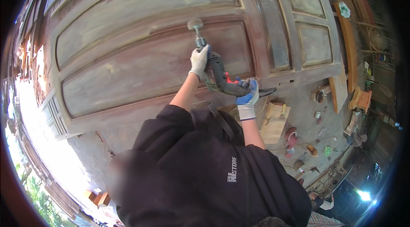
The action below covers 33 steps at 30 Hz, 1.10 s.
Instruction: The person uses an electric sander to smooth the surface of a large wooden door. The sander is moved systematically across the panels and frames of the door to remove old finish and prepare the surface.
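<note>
Seemingly partway along, the paneled door [141,75] beneath the drill [217,68] mixes pale areas with reddish-brown, perhaps unfinished ones, left hand [199,61] curling its fingers around the tool's front, right hand [248,95] its rear.

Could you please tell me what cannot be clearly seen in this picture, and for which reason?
All in the head view:
- Part of the drill neck: hidden under the left hand.
- Part of its handle: covered by the right hand.
- Whether the wheel touches the door: its underside is turned away.
- The door's far side: cut off by the upper edge.
- The green scrap: too small to identify.
</note>
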Available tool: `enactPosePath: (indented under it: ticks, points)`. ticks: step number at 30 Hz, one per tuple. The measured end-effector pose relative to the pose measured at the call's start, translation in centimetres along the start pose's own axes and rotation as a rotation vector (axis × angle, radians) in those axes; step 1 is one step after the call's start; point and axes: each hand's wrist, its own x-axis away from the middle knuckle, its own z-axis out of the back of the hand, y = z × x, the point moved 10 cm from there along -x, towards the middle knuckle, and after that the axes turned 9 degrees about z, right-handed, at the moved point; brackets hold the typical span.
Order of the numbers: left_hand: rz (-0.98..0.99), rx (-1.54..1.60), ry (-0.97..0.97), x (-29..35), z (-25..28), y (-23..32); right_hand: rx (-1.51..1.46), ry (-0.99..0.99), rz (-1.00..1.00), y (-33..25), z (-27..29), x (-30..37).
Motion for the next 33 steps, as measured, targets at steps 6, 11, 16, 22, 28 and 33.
enactPosePath:
  ticks: [6, 11, 16, 22, 28, 33]
  points:
    - [0.004, -0.116, -0.112, 4.3, -9.9, 2.3, -0.027, 0.152, 0.048, -5.9, 5.3, -3.5]
    - [-0.010, -0.227, -0.107, 3.9, -16.5, 2.7, -0.052, 0.325, 0.079, -8.8, 8.5, -6.2]
    - [0.041, -0.163, -0.133, 5.0, -19.4, 2.4, -0.113, 0.250, 0.037, -9.7, 11.3, -10.2]
    - [0.067, -0.046, -0.089, 4.1, -21.2, 0.9, -0.056, 0.226, 0.006, -11.4, 11.9, -12.8]
    - [0.164, 0.220, -0.197, 4.0, -23.5, -0.2, 0.066, 0.109, 0.067, -14.8, 9.0, -15.7]
    - [0.243, 0.404, -0.156, 5.9, -21.6, -1.3, 0.234, -0.006, 0.065, -15.9, 6.0, -14.3]
